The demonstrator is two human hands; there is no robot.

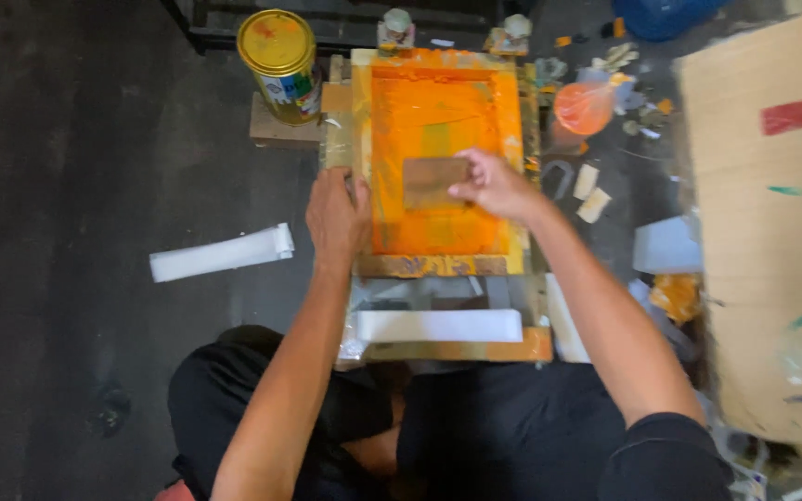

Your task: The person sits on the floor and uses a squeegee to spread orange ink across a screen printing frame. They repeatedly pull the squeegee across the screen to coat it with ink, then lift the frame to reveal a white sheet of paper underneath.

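At about nine o'clock from the work, a white folded strip [222, 253] lies alone on the dark floor [67, 167], well apart from the hands. Up at eleven o'clock a yellow-lidded tin can [280, 63] stands upright on a small wooden block, just beside the frame's far left corner. The left hand [337, 218] rests on the left edge of the wooden printing frame [438, 264], fingers curled over the rim and pressing it down; it has hold of nothing but the frame itself. The frame lies flat in the centre, its screen [438, 111] flooded with orange ink, with a paler greenish band near the middle. On the screen, at roughly the centre, sits a brown rectangular squeegee [431, 181], and the right hand [494, 184] closes on its right end, thumb and fingers pinched around the block so that it stands on the inked mesh. Below the frame, at six o'clock, a white bar-shaped piece [438, 325] lies across a wooden base board [512, 348], near the person's black-clothed knees. At one o'clock an orange-stained plastic cup [583, 107] sits among scattered scraps, and two small pale blocks [592, 193] lie just below it. At three o'clock a large cardboard sheet [772, 260] smeared with red and green marks fills the right side.
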